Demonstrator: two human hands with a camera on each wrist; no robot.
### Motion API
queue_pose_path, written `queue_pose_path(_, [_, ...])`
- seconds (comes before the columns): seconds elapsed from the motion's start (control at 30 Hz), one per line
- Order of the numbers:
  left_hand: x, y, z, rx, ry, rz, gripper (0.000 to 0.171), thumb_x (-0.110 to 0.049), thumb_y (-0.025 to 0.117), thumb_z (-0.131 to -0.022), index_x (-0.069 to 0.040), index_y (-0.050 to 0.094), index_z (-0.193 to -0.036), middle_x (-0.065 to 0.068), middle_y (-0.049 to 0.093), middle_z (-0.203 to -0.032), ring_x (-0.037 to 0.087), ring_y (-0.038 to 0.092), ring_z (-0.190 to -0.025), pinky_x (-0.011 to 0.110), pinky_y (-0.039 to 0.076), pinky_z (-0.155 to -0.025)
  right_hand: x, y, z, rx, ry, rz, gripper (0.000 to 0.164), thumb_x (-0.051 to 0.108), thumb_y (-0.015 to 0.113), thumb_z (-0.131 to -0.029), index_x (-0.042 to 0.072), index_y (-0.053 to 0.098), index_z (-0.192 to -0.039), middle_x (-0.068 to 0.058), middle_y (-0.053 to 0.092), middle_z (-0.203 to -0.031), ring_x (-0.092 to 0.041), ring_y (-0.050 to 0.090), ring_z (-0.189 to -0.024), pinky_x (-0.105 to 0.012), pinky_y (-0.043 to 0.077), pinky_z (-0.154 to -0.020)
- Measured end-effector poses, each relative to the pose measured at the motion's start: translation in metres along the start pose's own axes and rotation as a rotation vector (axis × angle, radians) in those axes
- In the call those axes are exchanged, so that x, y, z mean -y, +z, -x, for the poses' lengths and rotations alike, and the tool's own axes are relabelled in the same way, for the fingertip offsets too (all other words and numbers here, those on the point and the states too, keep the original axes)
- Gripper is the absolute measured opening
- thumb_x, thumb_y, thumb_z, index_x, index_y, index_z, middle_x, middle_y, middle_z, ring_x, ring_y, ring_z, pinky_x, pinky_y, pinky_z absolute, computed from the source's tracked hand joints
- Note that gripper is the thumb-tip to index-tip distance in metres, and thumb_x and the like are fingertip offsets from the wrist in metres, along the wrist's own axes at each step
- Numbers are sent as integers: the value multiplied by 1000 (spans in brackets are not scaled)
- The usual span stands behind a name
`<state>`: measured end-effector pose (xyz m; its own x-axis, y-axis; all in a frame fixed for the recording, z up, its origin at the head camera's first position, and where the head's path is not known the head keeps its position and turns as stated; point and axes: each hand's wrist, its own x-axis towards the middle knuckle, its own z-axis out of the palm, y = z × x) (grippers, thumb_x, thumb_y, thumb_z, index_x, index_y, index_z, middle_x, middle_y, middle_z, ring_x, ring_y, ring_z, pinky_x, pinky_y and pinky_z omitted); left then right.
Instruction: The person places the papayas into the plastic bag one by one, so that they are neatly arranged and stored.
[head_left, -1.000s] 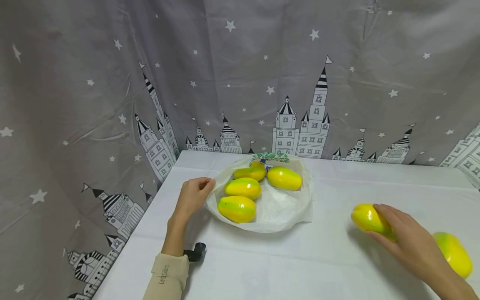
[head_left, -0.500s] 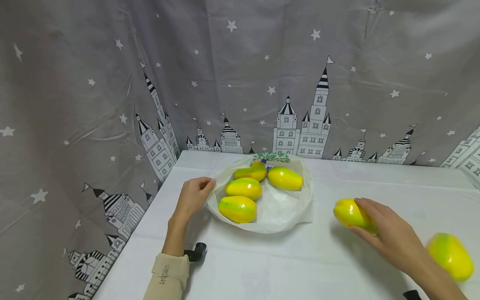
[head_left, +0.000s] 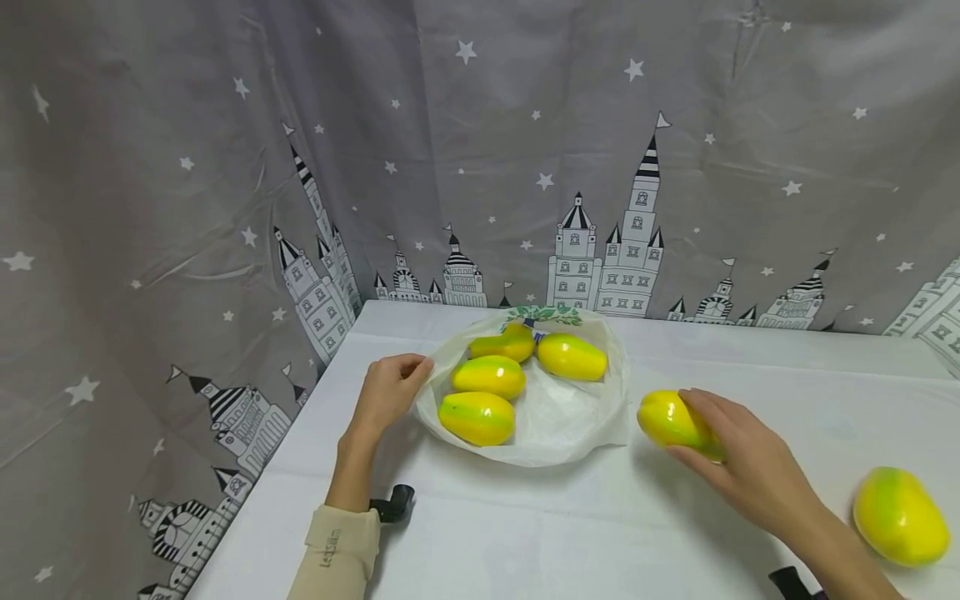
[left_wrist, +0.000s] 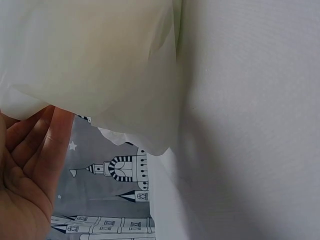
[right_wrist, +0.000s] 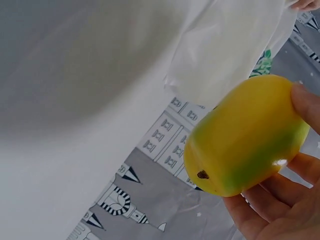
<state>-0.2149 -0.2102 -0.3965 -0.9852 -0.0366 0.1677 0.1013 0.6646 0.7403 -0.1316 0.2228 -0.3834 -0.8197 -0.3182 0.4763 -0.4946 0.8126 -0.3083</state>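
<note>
My right hand (head_left: 750, 467) grips a glossy yellow-green papaya (head_left: 675, 423), held over the table just right of the bag. In the right wrist view the papaya (right_wrist: 245, 135) shows a dark stem spot, with thumb and fingers around it. At the bag's left edge, my left hand (head_left: 390, 392) pinches the rim of a thin white plastic bag (head_left: 562, 417). The bag's mouth is spread, and several papayas (head_left: 487, 377) lie inside. Up close, the left wrist view has the bag (left_wrist: 100, 60) hanging over the left hand's fingers (left_wrist: 55, 135).
Another papaya (head_left: 900, 517) lies on the white-covered table (head_left: 562, 542) at the right, beyond the right forearm. A grey curtain (head_left: 480, 150) with castles and stars stands behind and to the left. Black camera parts (head_left: 393, 504) sit at the wrists.
My right hand has carried its papaya leftward and slightly up, closer to the bag. My left hand and the bag have stayed in place.
</note>
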Motion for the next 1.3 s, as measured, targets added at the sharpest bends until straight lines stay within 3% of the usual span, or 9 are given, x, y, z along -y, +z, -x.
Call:
queue_pose_path(0.57, [1, 1, -1, -10, 34, -4, 32, -25, 59, -100, 1, 71, -115, 14, 72, -107, 27, 66, -97, 43, 55, -85, 21, 19, -18, -3, -1, -56, 64, 23, 82, -80, 3, 55, -134, -19, 58, -130, -38, 55, -113, -58, 49, -88])
queue_pose_path(1.3, [0, 0, -1, -14, 43, -9, 32, -25, 59, -100, 1, 72, -114, 15, 72, -106, 28, 67, -97, 43, 55, -85, 59, 48, -66, 56, -65, -130, 65, 28, 81, -83, 3, 54, -137, -19, 53, -139, -37, 52, -123, -55, 45, -98])
